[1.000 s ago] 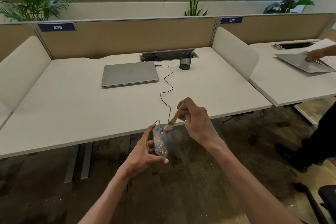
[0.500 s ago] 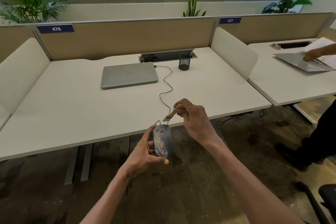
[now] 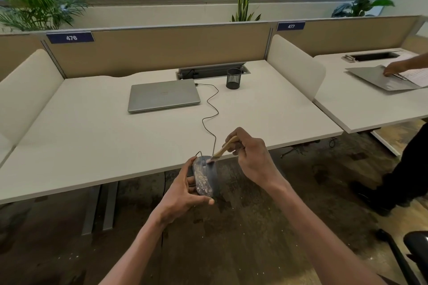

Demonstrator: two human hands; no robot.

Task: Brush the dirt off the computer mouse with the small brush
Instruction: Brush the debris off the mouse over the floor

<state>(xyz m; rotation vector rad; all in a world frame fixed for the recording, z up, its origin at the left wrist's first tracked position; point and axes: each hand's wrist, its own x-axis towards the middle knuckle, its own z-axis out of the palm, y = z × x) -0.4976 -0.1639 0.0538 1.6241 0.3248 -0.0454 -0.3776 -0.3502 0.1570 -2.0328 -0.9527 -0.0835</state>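
Observation:
A dark grey wired computer mouse [image 3: 206, 177], speckled with pale dirt on its left half, is held off the desk's front edge, over the floor. My left hand [image 3: 183, 194] grips it from the left and below, thumb under its near end. My right hand [image 3: 251, 157] pinches the wooden handle of a small brush [image 3: 223, 148]. The brush's pale bristles touch the mouse's far end, beside the scroll wheel. The mouse's black cable [image 3: 212, 111] runs across the white desk [image 3: 92, 136] to a shut silver laptop [image 3: 163, 95].
A black mesh pen cup [image 3: 233, 78] stands behind the laptop by the cable tray. White side dividers and a tan back panel bound the desk. At the right, another person's hand [image 3: 393, 68] rests on papers on the neighbouring desk. A chair [image 3: 414, 250] sits at the lower right.
The brush lifted off the mouse's far end half a second ago and has come back down onto it. My left hand and the mouse have stayed put.

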